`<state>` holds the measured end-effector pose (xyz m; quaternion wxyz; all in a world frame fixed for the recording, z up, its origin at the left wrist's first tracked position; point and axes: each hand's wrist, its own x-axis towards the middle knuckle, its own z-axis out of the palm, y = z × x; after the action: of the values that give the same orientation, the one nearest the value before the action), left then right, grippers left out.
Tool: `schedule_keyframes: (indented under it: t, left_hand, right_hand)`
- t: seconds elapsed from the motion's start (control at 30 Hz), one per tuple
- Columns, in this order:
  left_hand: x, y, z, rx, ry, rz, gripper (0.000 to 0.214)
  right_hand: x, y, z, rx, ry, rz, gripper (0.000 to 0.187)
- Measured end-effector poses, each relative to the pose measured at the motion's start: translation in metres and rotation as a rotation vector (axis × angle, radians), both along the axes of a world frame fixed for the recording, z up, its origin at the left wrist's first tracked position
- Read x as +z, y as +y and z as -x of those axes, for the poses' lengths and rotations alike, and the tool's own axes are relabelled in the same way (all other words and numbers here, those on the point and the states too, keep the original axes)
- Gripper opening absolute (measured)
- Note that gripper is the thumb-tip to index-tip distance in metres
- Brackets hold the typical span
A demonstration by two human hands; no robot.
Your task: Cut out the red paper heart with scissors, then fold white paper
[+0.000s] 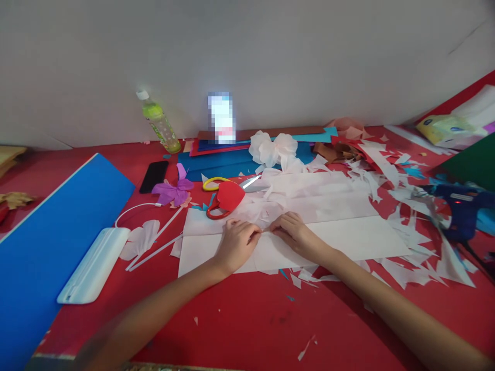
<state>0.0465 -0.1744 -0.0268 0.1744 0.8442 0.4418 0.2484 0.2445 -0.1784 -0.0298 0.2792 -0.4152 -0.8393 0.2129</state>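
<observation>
White paper (348, 234) on red table (247, 319), left hand (237, 242) and right hand (294, 233) close together, pinching its crease

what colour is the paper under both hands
White. The paper shows best in the head view, the only one.

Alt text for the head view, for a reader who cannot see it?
The left hand and right hand rest on a white paper sheet on a red table, fingertips nearly meeting. Scissors with red and yellow handles lie just beyond; a blue glue gun sits at right.
</observation>
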Motion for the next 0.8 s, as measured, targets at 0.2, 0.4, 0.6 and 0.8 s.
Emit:
schedule_keyframes:
  t: [0.2,0.4,0.6,0.8]
  left_hand:
    - [-0.0009,-0.0006,0.0006,-0.026,0.038,-0.012,0.008]
    - [-0.002,-0.0006,0.0005,-0.031,0.047,-0.036,0.012]
    - [0.0012,-0.0021,-0.0005,-0.007,0.065,-0.042,0.012]
    - [0.0035,-0.0026,0.0002,-0.028,0.14,-0.087,0.01]
  right_hand:
    - [0.0009,0.0001,0.0003,-0.011,-0.036,-0.015,0.015]
    - [-0.0017,0.0015,-0.0005,-0.009,-0.038,-0.018,0.018]
    - [-0.0034,0.0023,-0.0036,-0.012,-0.12,-0.083,0.016]
    - [-0.0027,0.0028,-0.0068,-0.009,-0.257,-0.182,0.018]
